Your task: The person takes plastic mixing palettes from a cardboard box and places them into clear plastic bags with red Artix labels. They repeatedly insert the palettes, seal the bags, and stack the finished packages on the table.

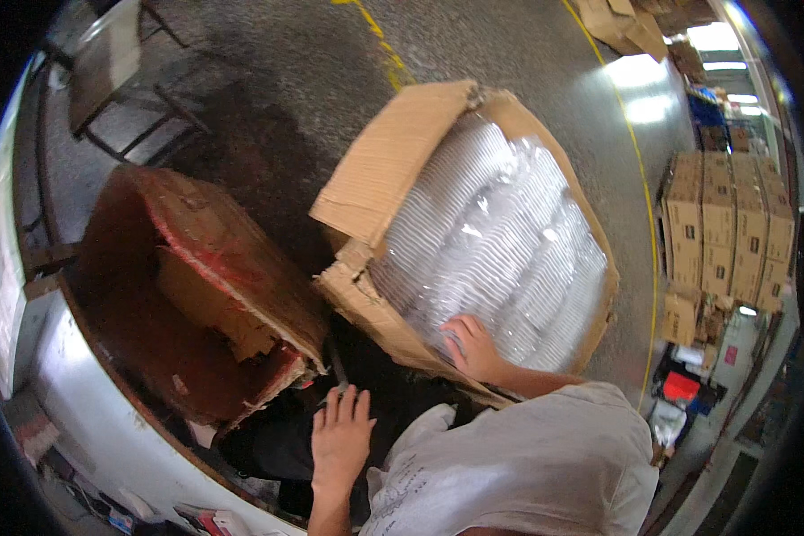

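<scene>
A large open cardboard box [393, 165] stands in front of me, filled with rows of thin, ridged, clear plastic pieces [509, 241] stacked closely together. Clear film seems to cover parts of the rows. My right hand [478, 350] is at the near side of this box, its fingers curled on the edge of a plastic stack; the fingertips are partly hidden. Lower and to the left, my left hand [342, 436] is over my dark trousers, fingers stretched out and holding nothing. A worn brown container [232, 241] with a red-streaked rim lies left of the box.
A white-sided table [89, 375] runs along my left. Beyond the brown container stands a metal-legged stool or bench [107, 67]. Stacked cartons [728, 223] rise at the far right, past a yellow floor line [639, 170]. Another carton [621, 27] sits at the top right.
</scene>
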A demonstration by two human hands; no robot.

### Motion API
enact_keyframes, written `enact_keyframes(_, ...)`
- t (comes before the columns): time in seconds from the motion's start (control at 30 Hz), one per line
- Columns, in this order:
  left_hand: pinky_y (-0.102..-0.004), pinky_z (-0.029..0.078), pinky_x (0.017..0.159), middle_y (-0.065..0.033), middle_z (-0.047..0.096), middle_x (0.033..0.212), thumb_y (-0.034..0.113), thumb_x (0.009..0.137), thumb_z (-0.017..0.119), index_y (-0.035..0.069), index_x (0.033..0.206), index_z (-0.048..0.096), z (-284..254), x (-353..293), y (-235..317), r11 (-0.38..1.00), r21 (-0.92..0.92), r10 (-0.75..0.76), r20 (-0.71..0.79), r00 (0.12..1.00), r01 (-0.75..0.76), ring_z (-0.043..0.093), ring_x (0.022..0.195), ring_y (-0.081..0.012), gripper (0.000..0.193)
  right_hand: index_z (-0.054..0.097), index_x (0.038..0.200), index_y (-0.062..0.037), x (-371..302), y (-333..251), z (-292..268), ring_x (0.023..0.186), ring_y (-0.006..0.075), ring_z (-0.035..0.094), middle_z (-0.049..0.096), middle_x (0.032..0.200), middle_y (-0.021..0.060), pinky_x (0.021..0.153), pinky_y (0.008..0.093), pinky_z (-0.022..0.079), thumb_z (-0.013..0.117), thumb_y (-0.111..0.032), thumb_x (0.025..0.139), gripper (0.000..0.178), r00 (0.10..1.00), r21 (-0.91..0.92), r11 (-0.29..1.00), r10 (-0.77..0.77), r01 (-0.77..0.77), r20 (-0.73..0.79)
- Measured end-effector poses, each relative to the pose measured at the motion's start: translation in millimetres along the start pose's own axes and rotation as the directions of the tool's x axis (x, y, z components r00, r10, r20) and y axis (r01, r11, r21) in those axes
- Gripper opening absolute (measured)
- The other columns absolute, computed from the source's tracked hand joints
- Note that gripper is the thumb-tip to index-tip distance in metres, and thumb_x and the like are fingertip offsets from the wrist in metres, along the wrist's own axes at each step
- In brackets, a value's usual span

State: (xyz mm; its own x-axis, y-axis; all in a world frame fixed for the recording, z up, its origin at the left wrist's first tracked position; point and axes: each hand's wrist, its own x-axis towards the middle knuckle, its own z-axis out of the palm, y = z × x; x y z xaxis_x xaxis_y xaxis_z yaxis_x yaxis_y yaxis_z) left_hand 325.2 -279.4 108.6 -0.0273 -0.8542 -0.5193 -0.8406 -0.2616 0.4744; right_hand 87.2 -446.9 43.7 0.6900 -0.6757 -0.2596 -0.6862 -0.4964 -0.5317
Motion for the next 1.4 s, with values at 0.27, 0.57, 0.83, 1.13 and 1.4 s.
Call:
enact_keyframes(0.27, -0.0442, 0.039, 0.092, -0.009, 0.051, 0.126, 0.02, 0.087, 0.058, 0.01, 0.125, 0.048, 23.8, -103.9, -48.1, 0.834, -0.159, -0.538, -0.025, 0.842, 0.528, 0.045, 0.12, -0.0297, 0.041, 0.038, 0.122, -0.0018, -22.5, -3.9, -20.9, 0.108, 0.0361, 0.043, 0.044, 0.116, 0.0193, 0.092, 0.0448, 0.033, 0.067, -0.016, 0.072, 0.06, 0.992, -0.116, 0.993, 0.028, -0.014, 0.126)
enact_keyframes(0.57, -0.0458, 0.04, 0.092, -0.0156, 0.049, 0.127, 0.014, 0.086, 0.058, 0.007, 0.122, 0.05, 84.9, -158.6, -27.9, 0.734, -0.417, -0.658, -0.244, 0.712, 0.536, 0.044, 0.119, -0.0366, 0.038, 0.036, 0.127, -0.0025, -26.0, 11.0, 9.1, 0.11, 0.037, 0.041, 0.041, 0.117, 0.0186, 0.092, 0.0423, 0.035, 0.074, -0.013, 0.067, 0.071, 0.985, -0.175, 0.984, 0.06, -0.031, 0.162)
enact_keyframes(0.83, -0.0447, 0.039, 0.095, -0.0125, 0.052, 0.126, 0.017, 0.089, 0.055, 0.008, 0.122, 0.051, 91.7, -143.4, -12.7, 0.809, -0.448, -0.549, -0.342, 0.763, 0.381, 0.045, 0.12, -0.0344, 0.034, 0.036, 0.128, -0.0042, -42.8, 4.2, 37.5, 0.113, 0.0293, 0.038, 0.039, 0.121, 0.0135, 0.088, 0.0429, 0.028, 0.079, -0.02, 0.061, 0.081, 0.958, -0.352, 0.901, 0.185, -0.254, -0.219)
enact_keyframes(1.13, -0.0441, 0.035, 0.094, -0.0096, 0.052, 0.126, 0.015, 0.093, 0.047, 0.008, 0.12, 0.053, 117.1, -126.3, -8.5, 0.835, -0.364, -0.547, -0.478, 0.687, 0.412, 0.042, 0.124, -0.0294, 0.028, 0.06, 0.104, -0.0083, -32.6, 16.1, 38.8, 0.129, 0.0368, 0.019, 0.023, 0.14, 0.016, 0.09, 0.0534, 0.025, 0.082, -0.036, 0.054, 0.061, 0.963, -0.496, 0.831, 0.168, -0.253, -0.21)
enact_keyframes(1.4, -0.0398, 0.029, 0.096, -0.0081, 0.052, 0.128, 0.017, 0.094, 0.045, 0.007, 0.119, 0.054, 128.2, -126.5, -11.9, 0.8, -0.471, -0.589, -0.504, 0.632, 0.371, 0.041, 0.126, -0.0267, 0.028, 0.062, 0.116, -0.0215, -2.7, 26.0, -0.2, 0.135, 0.0481, -0.014, -0.014, 0.151, 0.0163, 0.093, 0.0732, 0.018, 0.082, -0.057, 0.041, 0.086, 0.918, -0.447, 0.821, 0.397, -0.355, 0.0)
